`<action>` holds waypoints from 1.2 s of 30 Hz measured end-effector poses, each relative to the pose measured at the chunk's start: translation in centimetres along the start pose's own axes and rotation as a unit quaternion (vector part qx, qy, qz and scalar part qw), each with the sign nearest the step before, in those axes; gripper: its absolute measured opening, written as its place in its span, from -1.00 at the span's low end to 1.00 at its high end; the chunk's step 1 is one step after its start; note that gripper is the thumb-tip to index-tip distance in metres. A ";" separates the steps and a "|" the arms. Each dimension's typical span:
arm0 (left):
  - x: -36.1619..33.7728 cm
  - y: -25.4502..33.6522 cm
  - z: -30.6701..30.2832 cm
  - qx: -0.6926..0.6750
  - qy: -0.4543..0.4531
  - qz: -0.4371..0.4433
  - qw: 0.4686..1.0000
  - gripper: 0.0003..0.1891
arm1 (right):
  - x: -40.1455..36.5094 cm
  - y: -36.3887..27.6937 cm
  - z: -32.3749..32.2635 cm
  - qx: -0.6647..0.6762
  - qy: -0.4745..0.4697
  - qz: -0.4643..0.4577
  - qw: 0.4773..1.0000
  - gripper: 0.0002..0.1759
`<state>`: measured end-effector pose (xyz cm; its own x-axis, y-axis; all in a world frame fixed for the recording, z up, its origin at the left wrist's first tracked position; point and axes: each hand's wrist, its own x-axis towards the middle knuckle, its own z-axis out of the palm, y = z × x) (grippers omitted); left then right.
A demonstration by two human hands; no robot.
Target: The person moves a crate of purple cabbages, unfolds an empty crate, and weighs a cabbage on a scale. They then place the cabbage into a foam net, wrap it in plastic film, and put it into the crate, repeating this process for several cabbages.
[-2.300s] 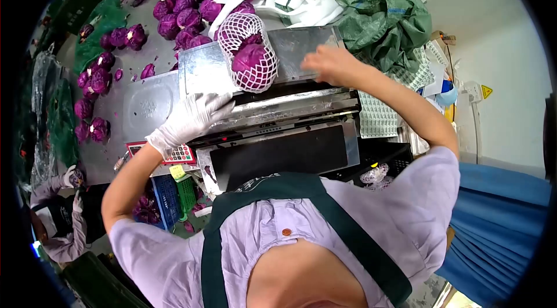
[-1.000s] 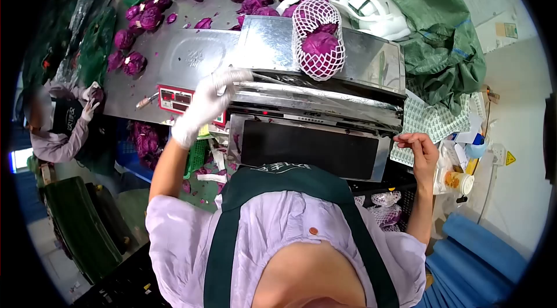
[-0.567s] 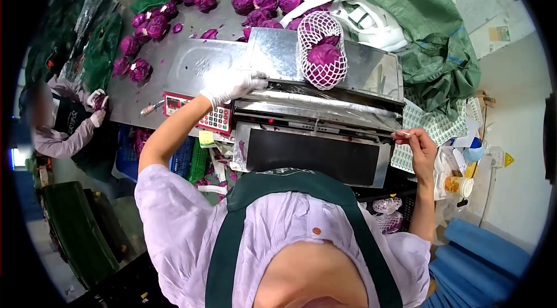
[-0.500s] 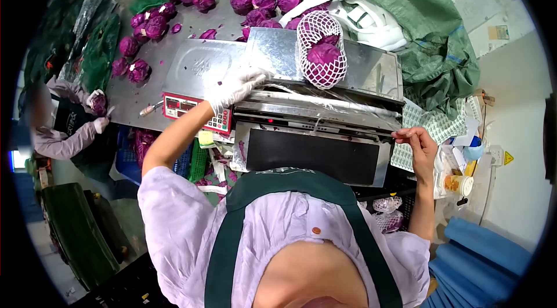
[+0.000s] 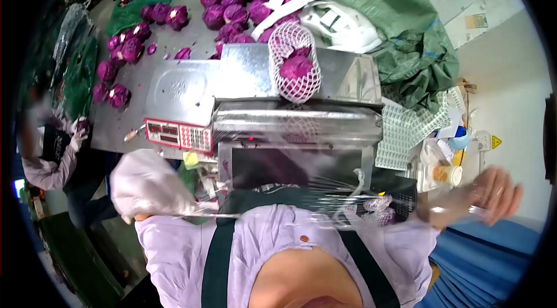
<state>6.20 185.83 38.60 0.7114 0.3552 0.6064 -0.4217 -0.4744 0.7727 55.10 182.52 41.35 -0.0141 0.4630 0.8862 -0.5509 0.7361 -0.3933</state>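
Note:
My left hand, in a white glove, is left of my torso and smeared by motion; an edge of clear film reaches it. Far to the right, my bare right hand is blurred too, so its grip is unclear. Between them the film stretches across my front from the roll of the wrapping machine. Behind the roll, purple cabbage in a white foam net rests on the machine's metal top.
Loose purple cabbages lie on the metal table. A red-framed scale stands left of the machine. A green sack is at the back right. Another person is at the far left, near the table.
Both hands have moved back toward my body and outward, away from the machine. Film now spans my front. The view has shifted, so the table and machine appear further left.

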 end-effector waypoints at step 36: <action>7.2 -14.9 1.4 0.251 0.212 -0.481 0.813 -0.38 | -1.8 20.4 1.9 -0.244 -0.080 0.590 0.766 -0.06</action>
<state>18.38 194.36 31.23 0.2734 0.9515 -0.1408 0.5730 -0.0435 0.8184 42.30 195.74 32.17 -0.3844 0.9106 -0.1521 0.3003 -0.0324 -0.9533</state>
